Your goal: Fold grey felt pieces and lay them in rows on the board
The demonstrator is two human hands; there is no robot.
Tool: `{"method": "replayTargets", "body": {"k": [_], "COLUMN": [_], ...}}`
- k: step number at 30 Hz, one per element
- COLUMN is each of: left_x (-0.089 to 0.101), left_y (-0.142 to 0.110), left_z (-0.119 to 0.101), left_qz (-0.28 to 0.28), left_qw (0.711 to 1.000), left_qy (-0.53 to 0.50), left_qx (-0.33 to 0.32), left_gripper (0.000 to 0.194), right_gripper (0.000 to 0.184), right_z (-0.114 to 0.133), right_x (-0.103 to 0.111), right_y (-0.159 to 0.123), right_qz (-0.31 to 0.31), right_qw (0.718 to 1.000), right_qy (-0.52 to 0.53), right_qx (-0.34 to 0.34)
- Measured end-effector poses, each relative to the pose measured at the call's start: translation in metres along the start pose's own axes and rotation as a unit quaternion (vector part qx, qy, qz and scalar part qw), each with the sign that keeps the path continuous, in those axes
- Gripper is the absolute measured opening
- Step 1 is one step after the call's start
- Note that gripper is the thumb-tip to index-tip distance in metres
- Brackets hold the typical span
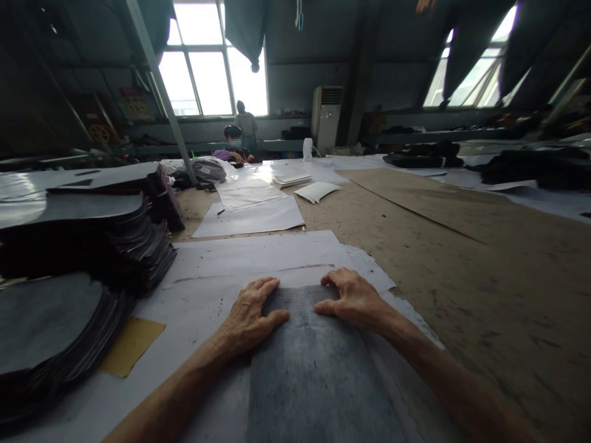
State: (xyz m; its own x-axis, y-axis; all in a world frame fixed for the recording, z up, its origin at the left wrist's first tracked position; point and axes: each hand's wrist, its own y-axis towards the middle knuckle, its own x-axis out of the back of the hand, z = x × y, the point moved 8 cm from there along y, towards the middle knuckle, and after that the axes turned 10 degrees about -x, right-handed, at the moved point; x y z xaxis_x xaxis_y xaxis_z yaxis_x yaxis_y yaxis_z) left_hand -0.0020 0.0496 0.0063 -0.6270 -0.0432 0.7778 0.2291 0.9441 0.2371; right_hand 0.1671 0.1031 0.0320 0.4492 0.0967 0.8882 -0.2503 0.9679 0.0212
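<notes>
A: In the head view, how far along is it?
B: The grey panel [318, 381] lies flat on white paper [194, 323], towards the near side of the desk [484, 295], and looks squared up, I'd judge. No finished result shows, so I can't tell how much is left.
A: And the hands?
B: The left hand [249, 314] rests at the panel's far left corner, thumb on top, apart from the fingers. The right hand [353, 298] touches the far right corner, thumb and fingers apart too.
A: What's around?
B: Towards the desk's left edge, a rounded stack [50, 326] and a taller dark stack [92, 246], with a yellow card [132, 346] beside the rounded one. Loose white sheets [252, 221] lie farther off.
A: Anything in the way?
B: Nothing on the panel but the hands; the stacks might crowd the left arm.
</notes>
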Motion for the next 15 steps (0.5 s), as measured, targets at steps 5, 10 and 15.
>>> {"method": "replayTargets", "body": {"k": [5,10,15], "left_x": [0.007,0.012,0.003], "left_y": [0.003,0.001,-0.002], "left_z": [0.004,0.014,0.011], "left_qz": [-0.053,-0.091,-0.098], "left_qw": [0.996,0.974,0.938], "left_qy": [-0.071,-0.197,-0.329], "left_qx": [0.027,0.061,0.054], "left_gripper": [0.070,0.072,0.033], "right_gripper": [0.026,0.016,0.016], "right_z": [-0.002,0.014,0.013], "right_x": [-0.003,0.009,0.022], "right_y": [0.004,-0.013,-0.021], "right_qz": [-0.001,-0.039,-0.074], "right_qw": [0.996,0.966,0.927], "right_qy": [0.091,0.238,0.357], "right_qx": [0.004,0.096,0.092]}}
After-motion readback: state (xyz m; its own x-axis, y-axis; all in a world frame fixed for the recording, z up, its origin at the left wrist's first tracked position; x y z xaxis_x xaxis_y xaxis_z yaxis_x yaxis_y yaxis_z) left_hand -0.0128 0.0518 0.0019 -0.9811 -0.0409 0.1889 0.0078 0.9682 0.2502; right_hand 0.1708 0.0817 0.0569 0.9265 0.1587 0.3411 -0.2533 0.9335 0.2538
